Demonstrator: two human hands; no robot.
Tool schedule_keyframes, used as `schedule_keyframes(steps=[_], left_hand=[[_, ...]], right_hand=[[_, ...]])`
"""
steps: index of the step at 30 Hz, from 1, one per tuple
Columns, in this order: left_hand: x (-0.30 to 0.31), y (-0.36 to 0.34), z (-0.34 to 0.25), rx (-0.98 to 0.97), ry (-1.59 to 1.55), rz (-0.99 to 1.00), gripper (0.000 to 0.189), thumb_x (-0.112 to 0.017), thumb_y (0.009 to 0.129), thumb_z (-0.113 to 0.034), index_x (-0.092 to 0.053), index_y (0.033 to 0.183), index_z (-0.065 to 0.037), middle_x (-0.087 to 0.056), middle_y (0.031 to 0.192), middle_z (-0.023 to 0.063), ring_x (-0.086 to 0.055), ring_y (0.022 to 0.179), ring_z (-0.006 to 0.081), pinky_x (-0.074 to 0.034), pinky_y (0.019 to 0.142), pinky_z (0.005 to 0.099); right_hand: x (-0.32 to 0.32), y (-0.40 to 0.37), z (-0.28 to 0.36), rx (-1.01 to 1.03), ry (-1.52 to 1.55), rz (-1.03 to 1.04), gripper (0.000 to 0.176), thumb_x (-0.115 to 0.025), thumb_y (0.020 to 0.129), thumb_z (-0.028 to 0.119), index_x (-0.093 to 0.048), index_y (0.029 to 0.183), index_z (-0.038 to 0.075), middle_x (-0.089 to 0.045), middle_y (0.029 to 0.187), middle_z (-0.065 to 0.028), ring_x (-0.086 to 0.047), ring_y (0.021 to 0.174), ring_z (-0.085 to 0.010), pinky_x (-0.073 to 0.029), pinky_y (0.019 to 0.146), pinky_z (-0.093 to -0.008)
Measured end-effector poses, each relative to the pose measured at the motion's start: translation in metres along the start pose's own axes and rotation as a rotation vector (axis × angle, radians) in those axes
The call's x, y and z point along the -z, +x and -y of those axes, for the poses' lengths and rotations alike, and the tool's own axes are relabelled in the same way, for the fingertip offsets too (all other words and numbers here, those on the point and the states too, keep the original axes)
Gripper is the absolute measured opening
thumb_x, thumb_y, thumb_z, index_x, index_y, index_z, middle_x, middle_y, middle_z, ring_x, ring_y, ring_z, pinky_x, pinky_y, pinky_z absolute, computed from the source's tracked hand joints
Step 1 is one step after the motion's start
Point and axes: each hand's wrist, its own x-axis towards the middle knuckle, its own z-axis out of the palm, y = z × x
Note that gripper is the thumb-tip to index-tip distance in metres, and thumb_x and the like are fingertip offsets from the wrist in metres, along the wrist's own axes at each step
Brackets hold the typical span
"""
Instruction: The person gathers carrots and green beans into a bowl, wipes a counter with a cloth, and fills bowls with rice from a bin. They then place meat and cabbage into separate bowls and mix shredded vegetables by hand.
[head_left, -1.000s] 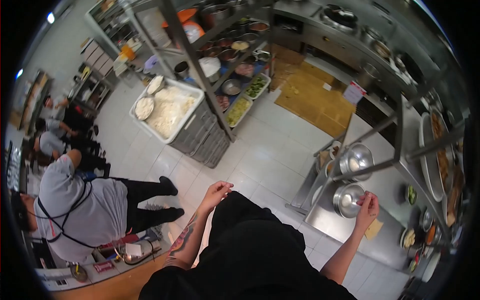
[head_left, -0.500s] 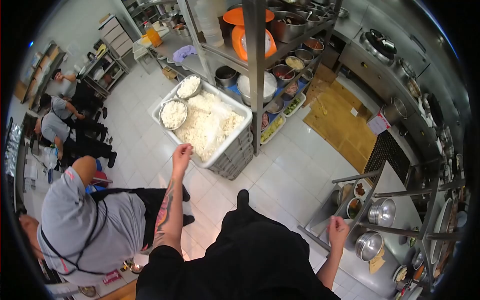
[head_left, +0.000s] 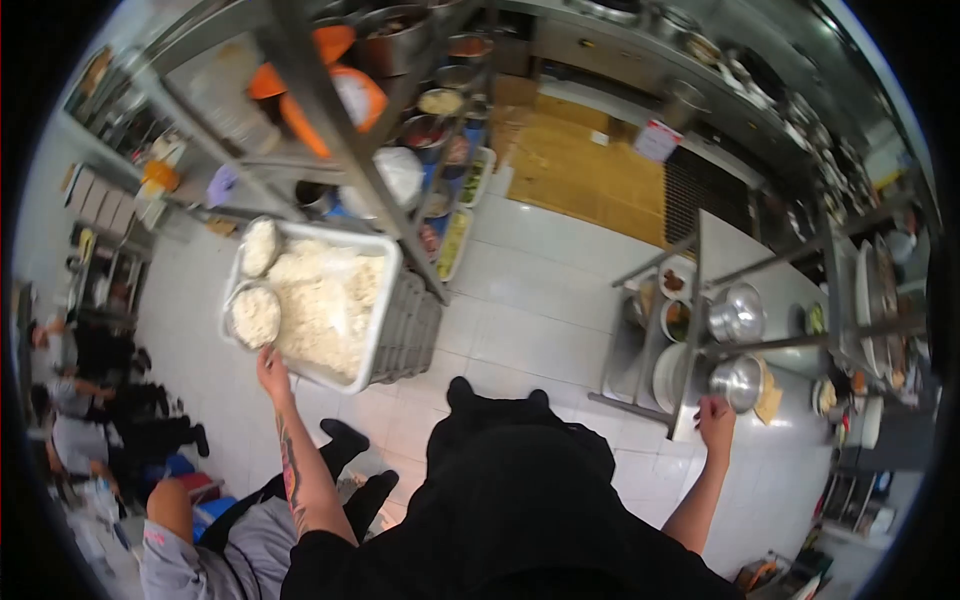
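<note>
My left hand (head_left: 270, 368) reaches forward to the near edge of a white tray (head_left: 385, 300) heaped with cooked rice. Its fingers point at a steel bowl of rice (head_left: 254, 316) that sits in the tray's near corner, and I see nothing held in the hand. A second bowl of rice (head_left: 259, 245) lies further back in the tray. My right hand (head_left: 715, 417) rests at the near corner of a steel counter (head_left: 790, 425), just below an upturned steel bowl (head_left: 737, 381). Its fingers are too small to read.
The tray sits on stacked grey crates (head_left: 410, 325) beside a steel rack (head_left: 330, 120) with pots, containers and an orange scale. A person in a grey shirt (head_left: 190, 560) stands close on my left, and others work further left. White floor tiles (head_left: 540, 300) lie ahead.
My view swung left and down. My left hand went forward from mid-air to the tray's near edge by the rice bowl. My right hand slid along to the counter's corner.
</note>
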Motion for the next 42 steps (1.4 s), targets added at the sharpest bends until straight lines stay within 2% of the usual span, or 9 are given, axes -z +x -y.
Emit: schedule_keyframes(steps=[3, 6, 10, 12, 15, 24, 26, 32, 42], left_hand=[[-0.01, -0.015, 0.038, -0.014, -0.046, 0.054, 0.041, -0.061, 0.093, -0.014, -0.055, 0.131, 0.0, -0.059, 0.125, 0.0157, -0.059, 0.1, 0.0227, -0.051, 0.083, 0.0329], [-0.031, -0.068, 0.015, -0.161, 0.167, 0.052, 0.039, -0.059, 0.094, -0.014, -0.055, 0.13, 0.0, -0.057, 0.128, 0.0145, -0.058, 0.107, 0.024, -0.048, 0.091, 0.0347], [-0.052, -0.138, -0.012, -0.312, 0.161, 0.033, 0.037, -0.058, 0.094, -0.012, -0.055, 0.129, -0.001, -0.056, 0.13, 0.0124, -0.057, 0.111, 0.0253, -0.047, 0.095, 0.0357], [-0.051, -0.163, -0.027, -0.317, 0.174, 0.054, 0.036, -0.057, 0.095, -0.01, -0.055, 0.129, 0.0, -0.052, 0.134, 0.0133, -0.056, 0.113, 0.0255, -0.048, 0.095, 0.0371], [-0.044, -0.201, -0.063, -0.433, 0.241, 0.065, 0.035, -0.056, 0.096, -0.01, -0.055, 0.129, 0.001, -0.048, 0.138, 0.014, -0.056, 0.115, 0.0259, -0.049, 0.094, 0.0372], [0.013, -0.241, -0.031, -0.477, 0.338, 0.062, 0.028, -0.056, 0.096, -0.007, -0.058, 0.122, 0.003, -0.051, 0.134, 0.0155, -0.058, 0.112, 0.0246, -0.05, 0.092, 0.0336], [-0.008, -0.246, -0.037, -0.495, 0.306, 0.113, 0.027, -0.055, 0.096, -0.007, -0.058, 0.122, 0.003, -0.05, 0.135, 0.0151, -0.058, 0.112, 0.0245, -0.051, 0.091, 0.0333], [-0.135, -0.3, -0.152, -0.565, 0.168, 0.467, 0.024, -0.057, 0.095, -0.007, -0.061, 0.118, -0.001, -0.048, 0.138, 0.0123, -0.059, 0.111, 0.0225, -0.053, 0.083, 0.0297], [-0.274, -0.389, -0.219, -0.645, 0.02, 1.083, 0.019, -0.059, 0.091, -0.001, -0.066, 0.108, -0.002, -0.057, 0.127, 0.0129, -0.061, 0.106, 0.0223, -0.053, 0.078, 0.0284]], right_hand=[[0.052, 0.033, -0.042, 0.228, -0.189, -0.49, 0.036, -0.057, 0.095, 0.024, -0.061, 0.069, 0.0, -0.058, 0.055, -0.0092, -0.056, 0.049, -0.0157, -0.043, 0.049, -0.0352], [0.098, 0.088, -0.064, 0.112, 0.066, -0.818, 0.035, -0.061, 0.094, 0.028, -0.065, 0.078, -0.002, -0.063, 0.063, -0.0093, -0.059, 0.056, -0.0164, -0.047, 0.054, -0.033], [0.111, 0.193, -0.099, 0.095, -0.091, -0.753, 0.022, -0.067, 0.087, 0.026, -0.068, 0.086, 0.004, -0.066, 0.074, -0.0141, -0.064, 0.069, -0.0266, -0.051, 0.068, -0.0386], [0.098, 0.26, -0.149, 0.555, -0.604, -0.714, 0.019, -0.07, 0.083, 0.022, -0.068, 0.095, 0.007, -0.067, 0.073, -0.0093, -0.066, 0.069, -0.0216, -0.05, 0.062, -0.0343], [0.075, 0.295, -0.161, 0.27, -0.219, -0.416, 0.022, -0.072, 0.079, 0.02, -0.065, 0.096, 0.008, -0.066, 0.074, -0.0103, -0.065, 0.068, -0.0277, -0.051, 0.067, -0.0394], [0.084, 0.278, -0.11, 0.377, -0.374, -0.635, 0.02, -0.068, 0.075, 0.015, -0.064, 0.095, 0.013, -0.063, 0.07, -0.0131, -0.064, 0.068, -0.0319, -0.051, 0.065, -0.0408], [0.089, 0.281, -0.113, 0.248, 0.001, -0.477, 0.021, -0.068, 0.074, 0.017, -0.063, 0.093, 0.01, -0.064, 0.07, -0.0127, -0.065, 0.069, -0.0308, -0.051, 0.065, -0.0408], [0.066, 0.346, -0.198, 0.561, -0.461, -0.585, 0.019, -0.069, 0.069, 0.016, -0.061, 0.08, 0.005, -0.06, 0.066, -0.0098, -0.062, 0.064, -0.0252, -0.05, 0.063, -0.0374], [0.127, 0.255, -0.084, 0.384, -0.592, -0.51, 0.016, -0.062, 0.075, 0.012, -0.05, 0.086, 0.009, -0.055, 0.083, -0.0086, -0.061, 0.081, -0.0222, -0.048, 0.063, -0.038]])
